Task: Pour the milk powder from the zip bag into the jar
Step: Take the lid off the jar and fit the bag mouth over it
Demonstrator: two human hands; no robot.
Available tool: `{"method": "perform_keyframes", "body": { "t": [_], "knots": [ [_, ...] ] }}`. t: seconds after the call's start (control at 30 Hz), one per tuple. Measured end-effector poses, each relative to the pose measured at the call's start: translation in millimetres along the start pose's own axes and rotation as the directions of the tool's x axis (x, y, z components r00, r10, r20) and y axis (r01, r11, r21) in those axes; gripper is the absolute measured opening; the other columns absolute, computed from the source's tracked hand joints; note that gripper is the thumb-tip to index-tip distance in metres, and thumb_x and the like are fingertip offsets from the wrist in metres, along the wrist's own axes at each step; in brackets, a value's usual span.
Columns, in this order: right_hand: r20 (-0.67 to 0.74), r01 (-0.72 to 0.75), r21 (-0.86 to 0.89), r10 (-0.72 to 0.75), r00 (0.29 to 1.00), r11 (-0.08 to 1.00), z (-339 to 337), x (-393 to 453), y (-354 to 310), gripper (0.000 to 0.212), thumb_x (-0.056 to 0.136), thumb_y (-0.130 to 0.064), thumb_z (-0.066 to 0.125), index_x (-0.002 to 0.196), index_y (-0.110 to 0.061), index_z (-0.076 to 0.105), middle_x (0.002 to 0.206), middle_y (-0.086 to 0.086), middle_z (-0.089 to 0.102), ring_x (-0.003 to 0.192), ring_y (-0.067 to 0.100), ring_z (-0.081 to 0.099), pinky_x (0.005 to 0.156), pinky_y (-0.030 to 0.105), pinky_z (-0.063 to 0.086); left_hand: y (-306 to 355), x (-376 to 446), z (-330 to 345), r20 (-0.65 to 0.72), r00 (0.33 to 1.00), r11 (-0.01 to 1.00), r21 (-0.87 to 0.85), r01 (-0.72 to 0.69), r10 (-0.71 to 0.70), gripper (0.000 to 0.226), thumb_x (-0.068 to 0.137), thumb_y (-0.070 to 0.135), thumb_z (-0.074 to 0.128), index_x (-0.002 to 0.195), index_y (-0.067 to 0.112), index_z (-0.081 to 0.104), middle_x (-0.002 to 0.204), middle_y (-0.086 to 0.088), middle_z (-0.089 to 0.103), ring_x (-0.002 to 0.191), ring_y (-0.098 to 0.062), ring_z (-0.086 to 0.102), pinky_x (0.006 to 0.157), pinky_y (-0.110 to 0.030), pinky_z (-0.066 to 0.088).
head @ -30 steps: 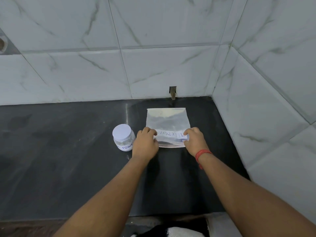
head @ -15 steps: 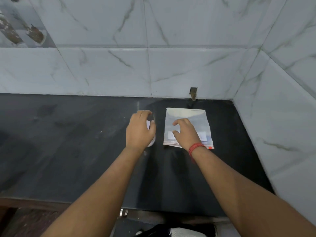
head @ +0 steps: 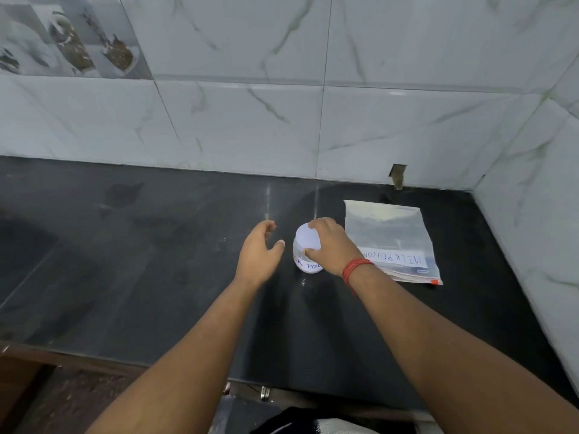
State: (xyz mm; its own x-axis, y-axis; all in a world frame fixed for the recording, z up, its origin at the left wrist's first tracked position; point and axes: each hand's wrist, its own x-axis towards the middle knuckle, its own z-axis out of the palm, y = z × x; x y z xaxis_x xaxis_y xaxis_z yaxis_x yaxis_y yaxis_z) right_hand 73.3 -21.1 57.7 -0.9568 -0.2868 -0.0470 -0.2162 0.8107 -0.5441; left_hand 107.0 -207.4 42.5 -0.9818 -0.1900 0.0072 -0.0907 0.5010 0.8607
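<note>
Though capped, jar [head: 308,252] under right hand [head: 333,247]; zip bag [head: 391,242] flat beside.

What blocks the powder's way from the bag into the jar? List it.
The white lid is still on the jar, closing its mouth, with the right hand gripping it. The bag lies flat beside the jar, untouched. Nothing else stands between them.
</note>
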Motion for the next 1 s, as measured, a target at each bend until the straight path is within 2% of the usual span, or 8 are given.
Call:
{"method": "perform_keyframes", "body": {
  "t": [0.2, 0.4, 0.43, 0.5, 0.53, 0.6, 0.8, 1.0],
  "knots": [
    [-0.056, -0.046, -0.062, 0.042, 0.998, 0.997, 8, 4, -1, 0.062, 0.082, -0.032, 0.074, 0.137, -0.02, 0.048, 0.14, 0.005, 0.046, 0.127, 0.028, 0.046, 0.105, 0.039, 0.044, -13, 7, -1, 0.111, 0.994, 1.0, 0.029, -0.004, 0.001, 0.056, 0.092, 0.019, 0.067, 0.144, 0.018, 0.048, 0.147, 0.005, 0.054, 0.139, -0.013, 0.048, 0.105, -0.023, 0.035],
    [-0.099, -0.129, 0.214, 0.153, 0.983, 0.968, -6, 5, 3, 0.056, 0.075, -0.037, 0.072, 0.127, -0.029, 0.051, 0.127, -0.002, 0.054, 0.111, 0.019, 0.055, 0.088, 0.03, 0.046, -10, 6, 11, 0.28, 0.956, 0.986, 0.111, -0.122, 0.087, 0.092, 0.078, 0.042, 0.079, 0.154, 0.019, 0.032, 0.153, 0.004, 0.048, 0.142, -0.016, 0.042, 0.111, -0.031, 0.036],
    [-0.092, -0.139, 0.261, 0.168, 0.982, 0.955, -9, 4, 4, 0.053, 0.075, -0.038, 0.071, 0.124, -0.03, 0.051, 0.123, -0.003, 0.057, 0.107, 0.017, 0.057, 0.086, 0.03, 0.047, -5, 5, 13, 0.297, 0.95, 0.985, 0.108, -0.134, 0.096, 0.093, 0.074, 0.046, 0.08, 0.152, 0.022, 0.033, 0.15, 0.006, 0.051, 0.138, -0.014, 0.047, 0.111, -0.034, 0.042],
    [-0.053, -0.168, 0.388, 0.204, 0.978, 0.906, -16, 2, 9, 0.051, 0.076, -0.039, 0.071, 0.123, -0.033, 0.051, 0.117, -0.005, 0.061, 0.104, 0.015, 0.06, 0.082, 0.029, 0.049, 4, 4, 19, 0.304, 0.943, 0.981, 0.096, -0.168, 0.132, 0.078, 0.068, 0.05, 0.082, 0.135, 0.036, 0.043, 0.127, 0.016, 0.063, 0.118, -0.009, 0.061, 0.097, -0.041, 0.056],
    [-0.024, -0.182, 0.443, 0.215, 0.976, 0.878, -19, 0, 11, 0.051, 0.079, -0.04, 0.071, 0.124, -0.034, 0.05, 0.115, -0.006, 0.062, 0.103, 0.014, 0.061, 0.08, 0.027, 0.05, 8, 4, 22, 0.302, 0.941, 0.975, 0.108, -0.194, 0.154, 0.073, 0.065, 0.051, 0.082, 0.127, 0.04, 0.045, 0.117, 0.017, 0.064, 0.109, -0.009, 0.064, 0.089, -0.043, 0.059],
    [0.018, -0.194, 0.5, 0.214, 0.977, 0.844, -26, -3, 16, 0.049, 0.083, -0.041, 0.07, 0.128, -0.033, 0.049, 0.111, -0.008, 0.062, 0.101, 0.012, 0.062, 0.076, 0.024, 0.049, 18, 2, 28, 0.3, 0.936, 0.958, 0.159, -0.24, 0.185, 0.073, 0.062, 0.054, 0.082, 0.123, 0.039, 0.045, 0.113, 0.016, 0.061, 0.105, -0.011, 0.061, 0.084, -0.043, 0.059],
    [0.074, -0.201, 0.403, 0.187, 0.98, 0.893, -47, -16, 34, 0.038, 0.096, -0.049, 0.052, 0.127, -0.027, 0.052, 0.105, -0.01, 0.06, 0.092, 0.009, 0.06, 0.07, 0.018, 0.045, 42, -4, 49, 0.327, 0.9, 0.875, 0.291, -0.387, 0.289, 0.076, 0.065, 0.052, 0.078, 0.13, 0.027, 0.047, 0.12, 0.006, 0.056, 0.107, -0.014, 0.055, 0.088, -0.041, 0.056],
    [0.068, -0.192, 0.345, 0.18, 0.981, 0.919, -65, -27, 55, 0.051, 0.096, -0.057, 0.046, 0.102, -0.011, 0.068, 0.097, 0.01, 0.071, 0.089, 0.023, 0.065, 0.08, 0.037, 0.052, 59, -11, 72, 0.359, 0.886, 0.86, 0.307, -0.408, 0.293, 0.069, 0.063, 0.056, 0.074, 0.122, 0.031, 0.049, 0.111, 0.01, 0.056, 0.1, -0.011, 0.055, 0.084, -0.038, 0.056]
  ]
}}
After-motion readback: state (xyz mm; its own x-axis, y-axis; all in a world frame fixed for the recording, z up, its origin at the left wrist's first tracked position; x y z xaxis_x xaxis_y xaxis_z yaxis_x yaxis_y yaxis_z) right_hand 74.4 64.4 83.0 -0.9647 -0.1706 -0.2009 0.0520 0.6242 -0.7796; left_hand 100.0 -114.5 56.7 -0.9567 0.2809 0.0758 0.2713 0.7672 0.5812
